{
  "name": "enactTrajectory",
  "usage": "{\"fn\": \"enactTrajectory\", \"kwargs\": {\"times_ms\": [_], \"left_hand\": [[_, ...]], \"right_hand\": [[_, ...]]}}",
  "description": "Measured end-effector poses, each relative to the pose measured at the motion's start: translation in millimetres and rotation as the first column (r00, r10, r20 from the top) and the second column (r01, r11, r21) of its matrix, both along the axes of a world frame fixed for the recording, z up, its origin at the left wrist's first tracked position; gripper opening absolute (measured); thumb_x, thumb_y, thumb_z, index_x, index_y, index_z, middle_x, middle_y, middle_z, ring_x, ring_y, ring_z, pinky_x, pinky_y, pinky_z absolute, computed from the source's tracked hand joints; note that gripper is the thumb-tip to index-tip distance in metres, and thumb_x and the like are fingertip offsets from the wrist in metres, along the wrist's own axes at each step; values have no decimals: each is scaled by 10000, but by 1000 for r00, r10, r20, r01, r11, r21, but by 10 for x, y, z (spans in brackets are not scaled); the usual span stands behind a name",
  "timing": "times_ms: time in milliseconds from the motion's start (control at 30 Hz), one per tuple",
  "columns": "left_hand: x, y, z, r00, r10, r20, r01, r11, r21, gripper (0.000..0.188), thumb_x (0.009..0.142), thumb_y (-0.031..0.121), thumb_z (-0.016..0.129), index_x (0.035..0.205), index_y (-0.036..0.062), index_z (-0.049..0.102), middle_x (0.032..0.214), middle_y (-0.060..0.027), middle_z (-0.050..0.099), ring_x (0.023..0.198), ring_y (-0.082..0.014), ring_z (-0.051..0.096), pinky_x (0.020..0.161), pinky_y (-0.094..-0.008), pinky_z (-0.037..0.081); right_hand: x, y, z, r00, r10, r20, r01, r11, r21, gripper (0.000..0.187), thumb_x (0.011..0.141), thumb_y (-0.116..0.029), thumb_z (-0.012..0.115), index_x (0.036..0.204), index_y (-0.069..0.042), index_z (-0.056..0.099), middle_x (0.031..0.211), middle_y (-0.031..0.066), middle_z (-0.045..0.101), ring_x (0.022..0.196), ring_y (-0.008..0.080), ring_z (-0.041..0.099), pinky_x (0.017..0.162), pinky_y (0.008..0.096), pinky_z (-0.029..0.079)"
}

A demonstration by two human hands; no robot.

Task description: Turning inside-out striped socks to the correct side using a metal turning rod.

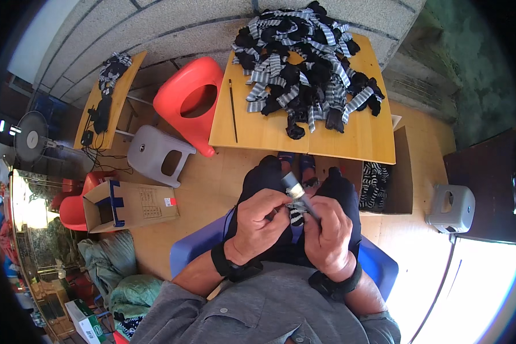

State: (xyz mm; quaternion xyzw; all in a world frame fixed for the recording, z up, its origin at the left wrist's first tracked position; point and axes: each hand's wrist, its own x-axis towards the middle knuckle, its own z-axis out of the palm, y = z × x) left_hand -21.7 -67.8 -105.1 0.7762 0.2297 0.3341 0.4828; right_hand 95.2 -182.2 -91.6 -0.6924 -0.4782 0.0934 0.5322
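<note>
1. Head view: seemingly pinching a striped cloth piece (296,217) above the lap with the left hand's (262,221) closed fingertips.
2. Gripping a grey tube (297,191) beside it with the right hand's (328,232) curled fingers.
3. Apparently working midway on this piece; being unable to tell finished from waiting among table (375,135) heap (304,41) and box (404,163) contents.

Head view: left unit of a side-by-side fisheye pair, sitting on the wearer's head and facing steeply down, slightly forward. Grey shirt (252,298) is filling the near lower edge; left hand (262,221) and right hand (328,232) are showing mid-frame, close; table (367,135) is standing farther off, above. Wall (195,28) joints are bowing along the rim.
</note>
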Motion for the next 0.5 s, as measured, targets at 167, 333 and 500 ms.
{"fn": "enactTrajectory", "kwargs": {"times_ms": [167,333,500], "left_hand": [[14,-4,-7,1000,1,26,-1,1000,18,186,751,-116,611,908,-26,655,777,-98,635,649,-164,622,554,-255,473],[32,14,0,999,-27,20,28,999,-31,171,752,-119,603,887,-28,654,774,-96,636,647,-164,622,554,-258,471],[15,38,-13,998,-55,28,56,998,-21,151,765,-113,588,871,-29,656,782,-90,642,640,-136,617,548,-246,466]], "right_hand": [[39,-18,-61,994,34,102,-44,995,89,270,707,114,638,946,7,568,876,161,636,723,341,640,653,382,524],[53,-49,-77,991,119,-66,-112,988,107,307,676,124,619,955,6,572,940,171,644,778,341,657,667,372,531],[88,-34,-50,992,102,73,-110,986,124,221,771,116,589,963,8,573,870,157,646,734,303,653,629,347,525]]}}
